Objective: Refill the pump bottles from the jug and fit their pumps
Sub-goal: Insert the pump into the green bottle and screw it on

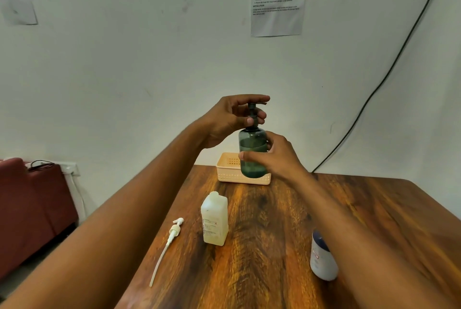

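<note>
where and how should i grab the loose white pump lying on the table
Pinch the white plastic pump at its ribbed collar, just below the nozzle head, coming from above. It lies flat on the wooden table with its thin dip tube trailing toward the near edge; the collar is the thickest, stiffest part, whereas the tube would likely flex. The square translucent bottle stands to its right.

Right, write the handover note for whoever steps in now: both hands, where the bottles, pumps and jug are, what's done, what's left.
Left hand grips the dark pump atop the green bottle; right hand holds the bottle's body, raised in front of the peach basket.
Green bottle holds liquid; pump in the neck, tightness can't be judged.
Clear square bottle stands open on the table, its white pump lying beside it, to its left.
White jug stands near the right forearm.
Left: finish the green bottle; fill level of the clear bottle unclear, its pump unfitted.
</note>
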